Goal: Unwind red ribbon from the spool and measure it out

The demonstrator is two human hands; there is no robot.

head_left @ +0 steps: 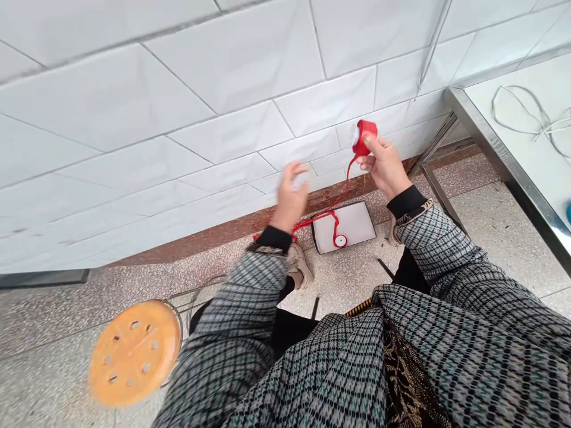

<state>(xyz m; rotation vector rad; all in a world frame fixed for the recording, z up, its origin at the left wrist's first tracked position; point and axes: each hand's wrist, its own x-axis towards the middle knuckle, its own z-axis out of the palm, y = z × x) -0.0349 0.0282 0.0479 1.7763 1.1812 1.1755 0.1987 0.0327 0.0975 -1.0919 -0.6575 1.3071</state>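
Note:
My right hand [384,167] is raised in front of the tiled wall, its fingers closed around a red roll of ribbon [363,137]. A red ribbon strand [345,190] hangs from the roll down toward a small red spool [340,241] lying on a white board [352,221] on the floor. My left hand [291,199] is smeared by motion beside the strand; its fingers look curled, and I cannot see whether it holds the ribbon.
An orange perforated stool [134,352] stands at the lower left. A steel-edged table [508,160] with white cords [530,119] on it is at the right. My feet in beige shoes [300,267] rest on the speckled floor.

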